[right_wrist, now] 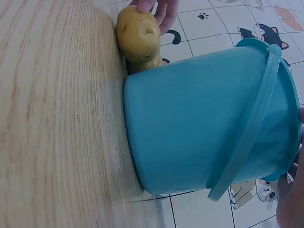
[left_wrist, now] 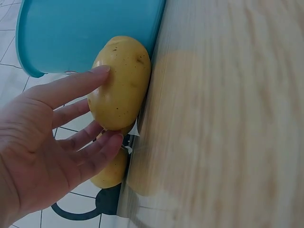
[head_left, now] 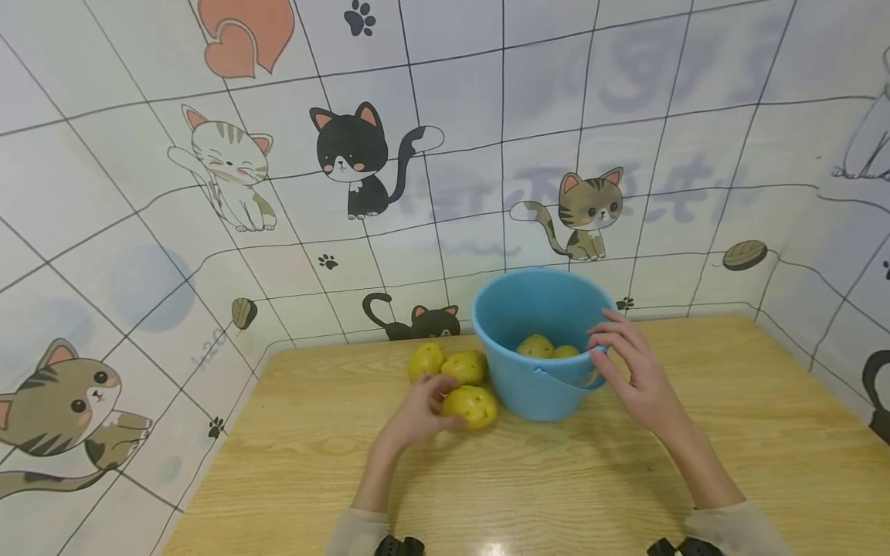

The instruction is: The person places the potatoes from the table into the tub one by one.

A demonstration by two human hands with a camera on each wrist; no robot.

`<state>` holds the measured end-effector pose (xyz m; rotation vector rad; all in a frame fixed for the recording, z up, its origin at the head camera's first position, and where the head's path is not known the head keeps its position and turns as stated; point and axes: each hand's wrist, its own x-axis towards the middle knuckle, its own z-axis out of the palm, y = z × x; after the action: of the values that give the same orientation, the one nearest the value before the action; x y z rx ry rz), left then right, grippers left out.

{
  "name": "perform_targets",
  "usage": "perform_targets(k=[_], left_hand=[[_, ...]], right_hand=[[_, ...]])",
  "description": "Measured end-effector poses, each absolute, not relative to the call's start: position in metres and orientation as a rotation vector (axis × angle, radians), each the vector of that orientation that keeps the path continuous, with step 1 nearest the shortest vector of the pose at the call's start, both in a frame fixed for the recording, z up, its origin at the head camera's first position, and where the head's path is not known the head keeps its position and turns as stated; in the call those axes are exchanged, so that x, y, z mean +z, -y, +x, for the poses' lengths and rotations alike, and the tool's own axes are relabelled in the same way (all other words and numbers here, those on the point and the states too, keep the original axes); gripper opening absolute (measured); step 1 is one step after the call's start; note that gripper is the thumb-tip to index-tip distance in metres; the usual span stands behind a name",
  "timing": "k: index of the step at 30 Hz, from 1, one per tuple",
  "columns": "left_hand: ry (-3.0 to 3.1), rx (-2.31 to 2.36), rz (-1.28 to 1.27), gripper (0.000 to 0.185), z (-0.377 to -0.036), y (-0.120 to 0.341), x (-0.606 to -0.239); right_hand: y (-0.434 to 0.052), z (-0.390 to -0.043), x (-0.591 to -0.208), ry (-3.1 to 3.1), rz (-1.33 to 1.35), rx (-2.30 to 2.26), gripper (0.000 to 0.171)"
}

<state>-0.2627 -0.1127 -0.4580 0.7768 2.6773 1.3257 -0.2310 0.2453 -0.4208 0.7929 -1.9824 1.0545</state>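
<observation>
A light blue bucket stands upright on the wooden table, with potatoes inside it. My right hand holds the bucket's rim on the right, fingers over the edge and thumb outside. Left of the bucket, my left hand has its thumb and fingers around the near end of a yellow potato. The left wrist view shows the thumb pressed on this potato and the fingertips at its lower end. Behind it lie two more potatoes, one next to the bucket and one farther left.
The bucket's handle hangs down on its near side. A tiled wall with cat drawings rises right behind the table, and more wall borders it at the left and right.
</observation>
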Motion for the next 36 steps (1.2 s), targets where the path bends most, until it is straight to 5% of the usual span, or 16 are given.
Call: perform_targets(k=[36], left_hand=[[-2.708, 1.425, 0.647, 0.067, -0.261, 0.120, -0.453]], right_hand=[[-0.244, -0.231, -0.422, 1.960, 0.797, 1.049, 0.007]])
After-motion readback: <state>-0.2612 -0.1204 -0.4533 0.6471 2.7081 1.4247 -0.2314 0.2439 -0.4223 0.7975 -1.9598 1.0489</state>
